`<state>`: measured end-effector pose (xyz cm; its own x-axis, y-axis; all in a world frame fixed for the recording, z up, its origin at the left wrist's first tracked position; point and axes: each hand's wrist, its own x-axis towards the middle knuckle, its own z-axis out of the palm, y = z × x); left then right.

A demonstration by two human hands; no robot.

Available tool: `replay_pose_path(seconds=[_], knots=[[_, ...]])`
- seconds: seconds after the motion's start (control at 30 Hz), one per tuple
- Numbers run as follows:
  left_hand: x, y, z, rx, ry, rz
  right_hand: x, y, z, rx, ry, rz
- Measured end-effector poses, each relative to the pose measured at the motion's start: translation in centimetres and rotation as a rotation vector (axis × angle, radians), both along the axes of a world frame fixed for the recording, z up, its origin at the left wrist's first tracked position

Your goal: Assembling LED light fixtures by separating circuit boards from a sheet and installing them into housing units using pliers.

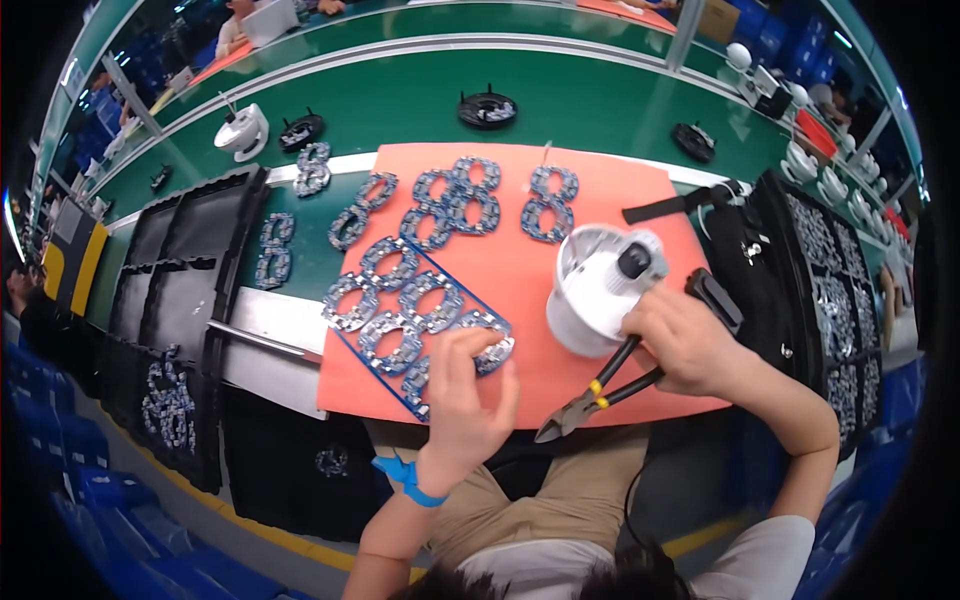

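Note:
My left hand (466,405), with a blue band (408,478) on the wrist, has its fingers curled over the right end of a panel of ring-shaped blue circuit boards (395,338). Thumb and forefinger close about the ring board (490,352) at that end; the fingertips partly cover it. In my right hand (685,340) are diagonal cutters (585,408) with black handles and yellow bands, jaws pointing down and left, apart from the panel. Just beyond that hand, a white camera housing (588,300) with a dark lens stands on the orange mat (450,165).
Separated figure-eight circuit boards (549,205) lie along the mat's far side. A black compartment tray (185,275) is at left; another tray (835,300), full of boards, is at right. A black strap (680,203) lies at the mat's right. Black round bases (488,108) sit on the green conveyor (390,115).

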<state>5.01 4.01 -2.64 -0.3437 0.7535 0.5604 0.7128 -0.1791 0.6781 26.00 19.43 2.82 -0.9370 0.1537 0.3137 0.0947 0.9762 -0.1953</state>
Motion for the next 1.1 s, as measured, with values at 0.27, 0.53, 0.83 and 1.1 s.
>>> replay_pose_path(seconds=[0.27,0.53,0.83,1.1], knots=[[0.6,2.7,4.8,-0.166,0.177,-0.199,1.5,0.1,1.3,-0.047,0.206,-0.031],[1.5,3.7,6.5,-0.305,0.390,-0.085,1.2,5.3,4.3,0.102,0.245,-0.319],[1.1,4.4,7.1,-0.429,0.752,-0.039,0.1,5.5,4.9,0.205,0.160,-0.251],[-0.2,5.5,6.9,-0.393,0.764,-0.066,-0.5,6.5,5.1,0.340,0.142,-0.189]])
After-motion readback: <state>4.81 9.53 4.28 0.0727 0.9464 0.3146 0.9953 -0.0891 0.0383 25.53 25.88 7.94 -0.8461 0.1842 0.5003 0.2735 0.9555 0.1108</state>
